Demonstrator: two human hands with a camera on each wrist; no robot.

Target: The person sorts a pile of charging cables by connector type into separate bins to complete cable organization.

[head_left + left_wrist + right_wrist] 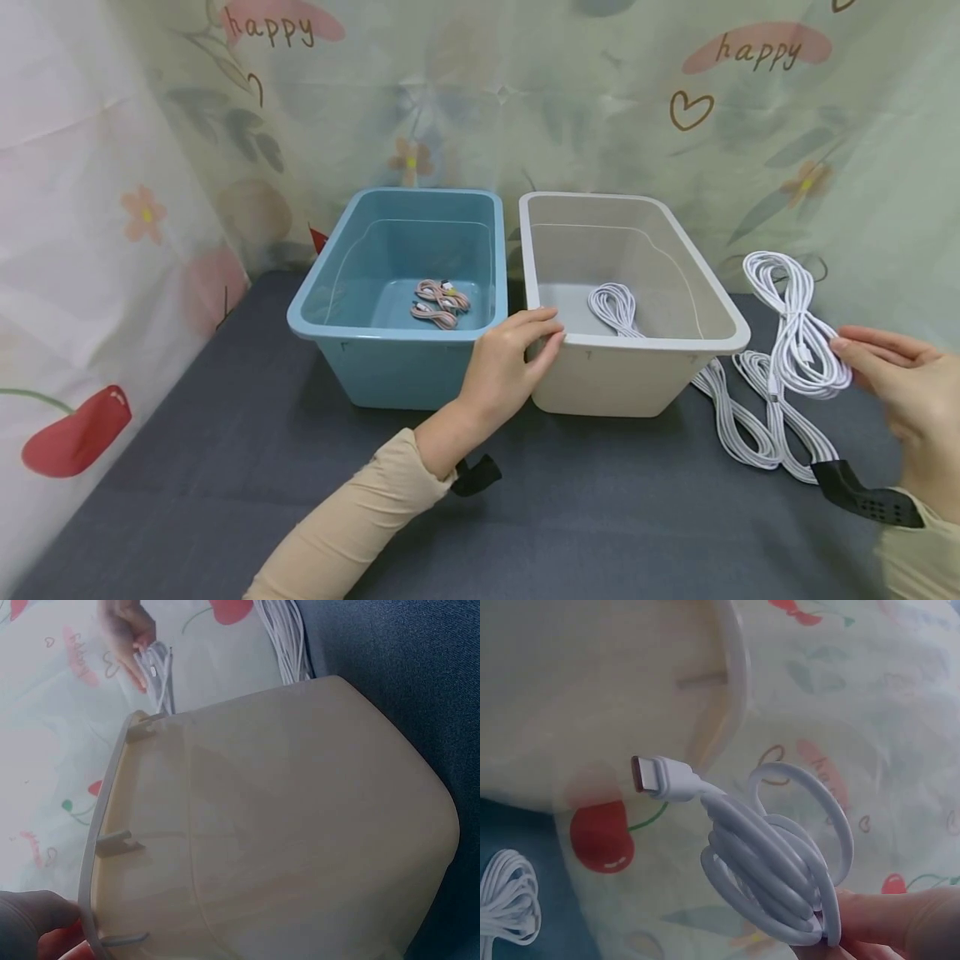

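My left hand point(517, 350) pinches the near left corner of the rim of a beige plastic bin point(622, 379); in the left wrist view the thumb point(46, 909) lies against that rim. A coiled white cable point(797, 333) hangs from my right hand point(900, 379), pinched between thumb and fingers, to the right of the bin. Its plug point(667, 778) sticks out of the coil in the right wrist view. Inside the beige bin lies another white cable coil point(615, 307). Beneath the held coil, more white cable coils point(738, 425) rest on the table.
A blue bin point(393, 367) stands just left of the beige one, with small pinkish cable bundles point(438, 304) on its floor. Both bins sit on a dark cloth-covered table point(247, 500). A printed curtain point(480, 83) hangs close behind and along the left side.
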